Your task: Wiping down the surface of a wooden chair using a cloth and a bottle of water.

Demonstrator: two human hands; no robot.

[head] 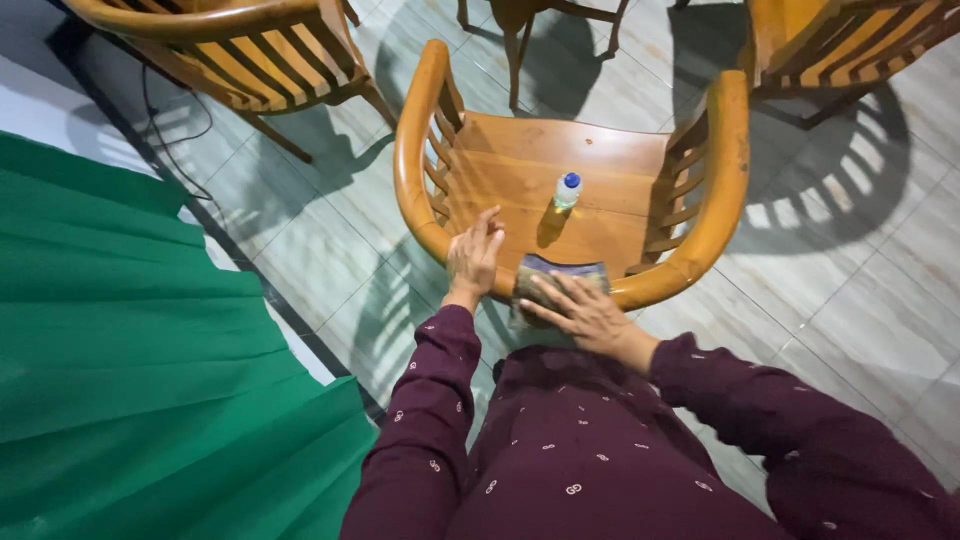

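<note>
Green cloth (130,350), one broad pleated sheet, fills the left side of the view, with a black cable (165,140) trailing on the pale tiled floor (860,270) just beyond it. Four wooden pieces of furniture show in all: one slatted chair (250,55) at the upper left, one round-backed chair (560,170) in the middle, the legs of one more piece (520,30) at the top centre, and one slatted chair (840,40) at the upper right.

Two hands work at the near curve of the middle chair's backrest. The left hand (473,255) rests on the rail with its fingers loosely extended toward the seat, holding nothing. Just to its right, the right hand (585,312) lies flat with fingers spread, pressing one greyish folded cloth (555,275) against the rail; the cloth drapes over the rail's top, between the two hands. Both arms wear dark maroon sleeves with small pale marks.

One small clear plastic bottle (567,190) with a blue cap stands upright on the seat, apart from both hands.
</note>
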